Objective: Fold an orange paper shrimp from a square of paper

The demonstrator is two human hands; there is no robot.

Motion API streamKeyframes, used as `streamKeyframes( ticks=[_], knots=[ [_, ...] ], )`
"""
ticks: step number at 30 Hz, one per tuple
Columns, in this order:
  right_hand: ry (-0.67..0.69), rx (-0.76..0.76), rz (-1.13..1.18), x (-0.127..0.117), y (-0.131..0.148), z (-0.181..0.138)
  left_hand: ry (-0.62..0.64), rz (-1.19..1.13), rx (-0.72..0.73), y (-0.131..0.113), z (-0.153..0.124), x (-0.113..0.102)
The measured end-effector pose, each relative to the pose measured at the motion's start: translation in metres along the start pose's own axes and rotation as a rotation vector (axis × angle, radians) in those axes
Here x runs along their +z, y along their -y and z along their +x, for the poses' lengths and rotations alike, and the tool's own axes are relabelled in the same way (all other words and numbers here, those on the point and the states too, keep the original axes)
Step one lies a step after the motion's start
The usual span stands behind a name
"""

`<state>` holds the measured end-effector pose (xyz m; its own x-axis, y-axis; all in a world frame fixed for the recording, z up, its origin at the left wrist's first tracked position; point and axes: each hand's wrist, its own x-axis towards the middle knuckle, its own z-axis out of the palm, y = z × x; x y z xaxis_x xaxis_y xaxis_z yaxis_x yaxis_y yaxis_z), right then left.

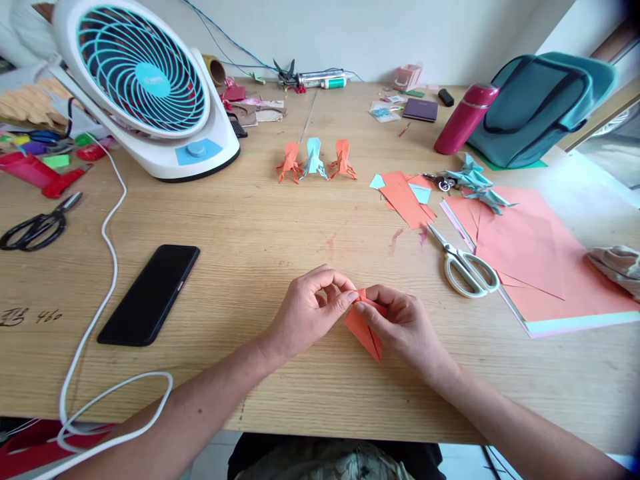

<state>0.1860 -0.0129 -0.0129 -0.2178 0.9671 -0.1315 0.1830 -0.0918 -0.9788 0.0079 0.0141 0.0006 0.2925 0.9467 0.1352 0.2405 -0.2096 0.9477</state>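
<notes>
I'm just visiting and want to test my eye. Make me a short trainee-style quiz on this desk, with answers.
1. What are the left hand and right hand both holding?
A) a pink bottle
B) folded orange paper
C) a pair of scissors

2. True or false: of the three paper figures standing in a row, the middle one is orange.

3. Fill in the missing word: the black phone lies to the ____ of both hands.

Key:
1. B
2. False; the middle figure is light blue.
3. left

Orange paper (362, 329), magenta bottle (467, 119), teal bag (530, 110)
</notes>
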Motion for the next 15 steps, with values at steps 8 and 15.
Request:
streamKeyframes(
  ticks=[8,15],
  knots=[
    [-0.013,-0.049,-0.026,0.0014,0.003,-0.0007,-0.009,-0.013,0.005,0.0041,-0.0006,-0.0004],
    [-0.028,-0.059,-0.009,0.0002,-0.0004,-0.0014,-0.019,0.047,0.125,0.0029,0.0002,-0.0027]
  ],
)
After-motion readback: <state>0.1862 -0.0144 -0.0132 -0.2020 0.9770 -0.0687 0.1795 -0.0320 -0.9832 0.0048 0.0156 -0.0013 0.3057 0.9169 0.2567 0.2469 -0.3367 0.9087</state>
